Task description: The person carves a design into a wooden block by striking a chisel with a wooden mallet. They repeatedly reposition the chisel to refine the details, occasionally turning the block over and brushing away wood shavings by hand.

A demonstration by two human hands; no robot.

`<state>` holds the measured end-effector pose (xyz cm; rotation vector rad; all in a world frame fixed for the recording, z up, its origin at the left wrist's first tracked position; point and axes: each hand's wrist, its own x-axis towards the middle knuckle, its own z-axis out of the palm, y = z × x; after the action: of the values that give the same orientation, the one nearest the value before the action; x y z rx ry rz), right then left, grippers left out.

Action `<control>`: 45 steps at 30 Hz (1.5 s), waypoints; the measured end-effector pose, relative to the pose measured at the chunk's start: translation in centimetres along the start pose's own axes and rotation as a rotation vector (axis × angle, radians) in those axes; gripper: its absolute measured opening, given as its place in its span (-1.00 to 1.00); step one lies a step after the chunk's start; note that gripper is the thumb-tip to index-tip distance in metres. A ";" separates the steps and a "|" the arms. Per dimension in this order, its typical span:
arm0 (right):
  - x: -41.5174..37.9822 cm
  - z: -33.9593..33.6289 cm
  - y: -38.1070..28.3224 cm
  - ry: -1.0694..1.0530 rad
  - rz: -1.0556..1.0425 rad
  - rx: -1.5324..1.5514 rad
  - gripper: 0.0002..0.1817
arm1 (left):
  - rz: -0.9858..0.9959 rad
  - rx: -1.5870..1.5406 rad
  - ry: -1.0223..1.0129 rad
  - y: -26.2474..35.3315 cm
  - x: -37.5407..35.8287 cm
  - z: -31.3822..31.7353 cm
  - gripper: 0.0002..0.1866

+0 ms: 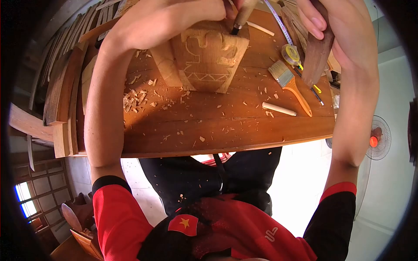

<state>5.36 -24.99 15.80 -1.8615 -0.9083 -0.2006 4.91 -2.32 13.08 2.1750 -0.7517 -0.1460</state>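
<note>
A carved wooden block [207, 58] with a relief pattern and a zigzag line stands on the brown table [209, 130]. At the top edge of the view my left hand [231, 6] is closed round the wooden handle of a chisel [241, 17], whose metal end meets the block's upper right edge. Part of that hand is cut off by the frame. My right hand [322, 21] grips a dark, flat wooden piece [316, 58] to the right of the block, its wide end pointing down.
A brush [289, 82], a tape measure [290, 54] and a short light wooden stick [279, 108] lie right of the block. Wood shavings [135, 100] are scattered at the left. Stacked boards [61, 91] stand along the left edge; a fan [377, 137] is at the far right.
</note>
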 end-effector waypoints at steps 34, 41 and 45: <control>-5.7 1.3 -1.1 0.047 0.025 0.129 -0.68 | 0.523 0.233 0.023 -4.6 1.5 1.9 -0.72; -4.6 0.8 -0.7 0.233 0.147 0.072 -0.63 | 0.389 0.194 -0.092 -2.9 0.6 1.6 -0.68; -4.7 1.3 -0.5 0.359 0.186 0.146 -0.63 | 0.408 0.184 -0.051 -3.7 0.8 2.3 -0.63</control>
<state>1.36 -26.18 13.17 -1.6919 -0.4880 -0.3326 6.53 -2.46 8.96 2.1426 -1.2614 0.0813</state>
